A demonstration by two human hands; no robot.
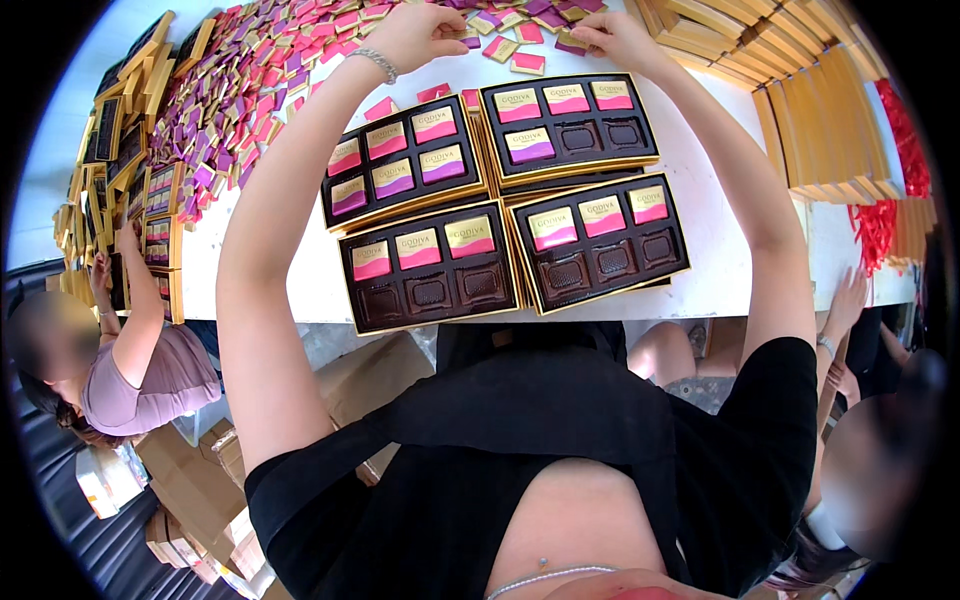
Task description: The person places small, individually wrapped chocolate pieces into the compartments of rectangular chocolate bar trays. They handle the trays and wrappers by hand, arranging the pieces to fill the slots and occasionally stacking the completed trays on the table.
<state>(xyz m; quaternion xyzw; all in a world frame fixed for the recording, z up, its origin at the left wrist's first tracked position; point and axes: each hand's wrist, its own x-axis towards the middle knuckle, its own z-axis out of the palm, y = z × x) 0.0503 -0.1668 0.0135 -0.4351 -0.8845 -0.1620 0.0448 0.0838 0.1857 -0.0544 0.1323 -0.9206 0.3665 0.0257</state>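
Both my arms reach over four open boxes to small wrapped chocolates in pink, purple and gold at the far side. My left hand (420, 34) has curled fingers beside a purple piece; whether it grips one is unclear. Bent fingertips of my right hand (614, 40) meet near another purple-gold chocolate (570, 42). The far left box (407, 163) has every slot filled. In the far right box (568, 128), two near-row slots are bare. The near left box (430, 266) and near right box (600, 243) each hold three pink-gold chocolates in the far row, above bare slots.
A wide heap of wrapped chocolates (240, 110) covers the table's far left. Gold boxes (825, 130) are stacked at the right, beside red shredded filler (890, 150). More box parts (110, 150) stand at the left. A person in a mauve top (155, 375) works there; another person sits at right.
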